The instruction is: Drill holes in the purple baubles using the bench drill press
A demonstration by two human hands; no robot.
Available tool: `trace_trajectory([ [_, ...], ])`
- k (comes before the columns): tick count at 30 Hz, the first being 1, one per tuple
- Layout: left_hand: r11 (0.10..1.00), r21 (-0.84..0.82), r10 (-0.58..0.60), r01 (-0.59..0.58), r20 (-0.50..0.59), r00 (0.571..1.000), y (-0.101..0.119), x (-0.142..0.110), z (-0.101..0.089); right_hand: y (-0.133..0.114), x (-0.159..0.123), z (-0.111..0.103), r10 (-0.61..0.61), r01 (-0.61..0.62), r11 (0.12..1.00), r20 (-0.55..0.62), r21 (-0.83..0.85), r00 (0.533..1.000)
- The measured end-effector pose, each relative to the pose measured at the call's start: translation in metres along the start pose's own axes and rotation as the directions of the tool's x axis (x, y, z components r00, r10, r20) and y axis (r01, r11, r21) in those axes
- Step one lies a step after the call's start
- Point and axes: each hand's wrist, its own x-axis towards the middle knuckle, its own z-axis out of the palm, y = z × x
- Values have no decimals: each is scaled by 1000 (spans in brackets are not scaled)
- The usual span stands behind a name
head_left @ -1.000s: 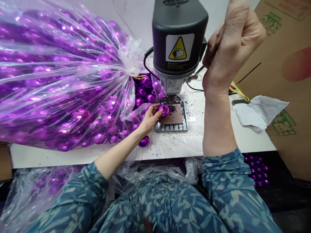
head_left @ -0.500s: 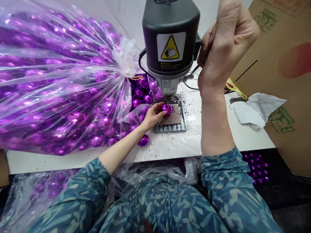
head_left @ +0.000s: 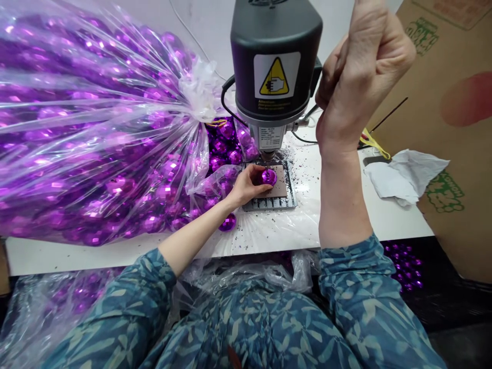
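Left hand [head_left: 250,185] has its grip pinching a shiny purple ball [head_left: 269,178] between thumb and fingers, down at the brown board [head_left: 279,191] under the black machine [head_left: 277,56]; right hand [head_left: 365,72] is up high, curled around the lever [head_left: 310,113]; big clear bag [head_left: 96,133] stuffed with more of them kinda hogs the worktop's [head_left: 307,210] left side

Single view: from your head, facing forward and down; your torso [head_left: 265,323] close at frame bottom, surface [head_left: 392,221] beyond, mid-frame.
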Motion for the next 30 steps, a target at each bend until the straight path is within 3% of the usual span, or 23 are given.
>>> trace_trajectory([
  [8,1000,-11,14,-14,1,1000,-2,3,1,-19,-31,-11,-155,152,985,-36,-81,987],
  [14,1000,-22,13,-13,15,1000,-1,3,0,-22,-57,-28,-223,222,942,22,-251,974],
  [22,999,-21,32,-31,28,999,-6,2,-1,-5,-62,-36,-310,310,951,-12,11,951],
  [27,999,-37,28,-27,26,999,-8,3,0,6,-69,-47,-331,330,943,-41,-39,943],
  [30,999,-39,25,-24,25,999,-5,3,0,11,-72,-55,-330,330,943,14,-40,944],
])
